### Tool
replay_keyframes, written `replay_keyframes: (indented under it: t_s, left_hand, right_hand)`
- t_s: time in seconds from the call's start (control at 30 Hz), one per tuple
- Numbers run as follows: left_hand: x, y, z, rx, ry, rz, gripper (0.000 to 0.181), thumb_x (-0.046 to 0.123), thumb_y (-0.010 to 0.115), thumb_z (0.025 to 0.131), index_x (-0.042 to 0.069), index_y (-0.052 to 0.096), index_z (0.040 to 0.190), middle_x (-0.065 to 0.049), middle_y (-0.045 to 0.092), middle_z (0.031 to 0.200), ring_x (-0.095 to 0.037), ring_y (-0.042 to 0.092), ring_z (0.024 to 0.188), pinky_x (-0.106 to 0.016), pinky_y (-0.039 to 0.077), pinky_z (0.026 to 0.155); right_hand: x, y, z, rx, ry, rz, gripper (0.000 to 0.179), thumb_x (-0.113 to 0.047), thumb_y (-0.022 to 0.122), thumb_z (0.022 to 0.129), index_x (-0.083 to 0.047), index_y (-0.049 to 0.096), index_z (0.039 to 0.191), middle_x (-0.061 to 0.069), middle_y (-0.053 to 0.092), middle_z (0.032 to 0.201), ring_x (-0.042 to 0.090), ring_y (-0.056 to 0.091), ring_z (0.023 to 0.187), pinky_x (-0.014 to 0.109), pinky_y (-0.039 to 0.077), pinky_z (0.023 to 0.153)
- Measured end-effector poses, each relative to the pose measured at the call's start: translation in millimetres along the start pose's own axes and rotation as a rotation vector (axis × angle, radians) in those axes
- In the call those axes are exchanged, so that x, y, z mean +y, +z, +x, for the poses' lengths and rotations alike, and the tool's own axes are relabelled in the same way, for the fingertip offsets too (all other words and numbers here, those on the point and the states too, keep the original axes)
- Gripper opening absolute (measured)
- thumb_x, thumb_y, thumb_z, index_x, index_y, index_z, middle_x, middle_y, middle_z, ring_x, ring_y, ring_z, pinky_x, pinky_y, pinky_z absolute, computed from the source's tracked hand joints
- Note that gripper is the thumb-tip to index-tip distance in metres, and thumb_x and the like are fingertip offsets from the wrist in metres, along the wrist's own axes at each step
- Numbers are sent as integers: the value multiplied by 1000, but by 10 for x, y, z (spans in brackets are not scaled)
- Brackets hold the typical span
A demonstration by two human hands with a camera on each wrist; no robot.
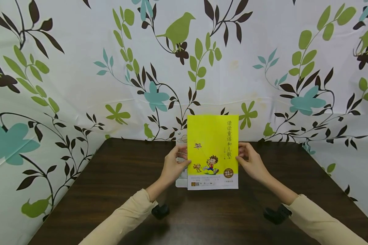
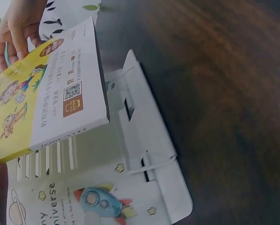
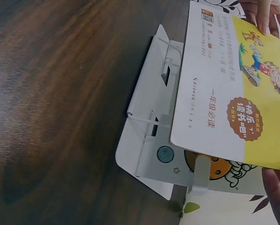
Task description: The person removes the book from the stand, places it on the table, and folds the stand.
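Beige-sleeved left hand (image 1: 174, 165) and right hand (image 1: 252, 162): from my remote post I see both pinching opposite side edges of one yellow-and-white book (image 1: 213, 149), held before a white printed stand (image 2: 107, 150). Below: dark wood-grain table (image 1: 214, 217). Behind: leaf-and-bird-patterned cloth (image 1: 233, 75).

We see a dark wood-grain table (image 1: 217, 217), and on it a white stand (image 2: 107, 152), just beyond our left hand (image 1: 173, 165).

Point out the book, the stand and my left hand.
Book (image 1: 213, 151): head view, on the middle of its cover.
Stand (image 2: 99, 164): left wrist view, on its printed panel, above the rocket.
Left hand (image 1: 172, 166): head view, on the back of the hand.
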State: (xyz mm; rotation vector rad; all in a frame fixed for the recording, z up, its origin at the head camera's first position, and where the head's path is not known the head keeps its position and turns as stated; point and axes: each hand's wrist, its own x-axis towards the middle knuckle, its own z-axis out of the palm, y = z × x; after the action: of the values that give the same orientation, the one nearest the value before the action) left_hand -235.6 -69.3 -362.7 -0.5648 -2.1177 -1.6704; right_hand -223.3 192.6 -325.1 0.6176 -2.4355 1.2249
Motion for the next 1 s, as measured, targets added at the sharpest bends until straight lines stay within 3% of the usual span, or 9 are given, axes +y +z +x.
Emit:
replay_keyframes:
  t_s: [0.13,0.2,0.37,0.43,0.63,0.7,1.0]
  left_hand:
    - [-63,43,-71,-10,-10,2,40,-12,66,72,-3,55,110,-14,56,96,-24,59,79,-25,52,59]
    - [14,54,-114,-20,-44,-11,40,-15,66,71,-5,55,109,-17,56,96,-27,59,80,-26,52,61]
    - [2,137,-218,-35,-102,-8,40,-13,66,71,-3,55,108,-15,56,96,-25,59,80,-29,52,64]
    - [-60,184,-250,-37,-97,-2,40,-11,67,71,-1,55,108,-12,56,95,-22,59,78,-29,50,67]
    - [260,250,-344,-61,-151,-48,39,-16,64,71,-11,53,108,-21,55,95,-33,58,80,-24,50,60]
    - [305,281,-357,-69,-164,-64,39,-17,64,71,-12,53,108,-23,55,95,-35,57,80,-23,50,59]
    - [59,533,-433,-94,-171,-97,41,-9,68,72,-3,54,110,-14,56,97,-24,60,78,-22,51,61]
  right_hand:
    - [95,9,-59,-39,58,20,38,14,53,82,14,40,117,21,54,89,26,54,74,24,49,55]
    - [208,16,-86,-57,85,36,40,12,55,82,12,40,119,20,54,91,24,54,76,22,49,55]
    - [412,5,-166,-102,126,58,41,9,56,82,8,41,120,17,54,92,20,56,77,23,50,56]
    - [438,-16,-197,-116,136,60,40,10,55,82,8,41,119,17,54,92,19,56,76,24,51,55]
    - [470,-121,-285,-147,193,73,40,7,56,83,8,41,121,16,54,92,16,56,75,28,52,56]
    - [481,-161,-312,-156,207,84,41,6,56,84,9,40,121,17,54,93,16,56,75,30,53,57]
    - [567,-313,-422,-212,252,94,43,6,55,84,12,37,122,17,53,91,14,57,73,28,53,57]
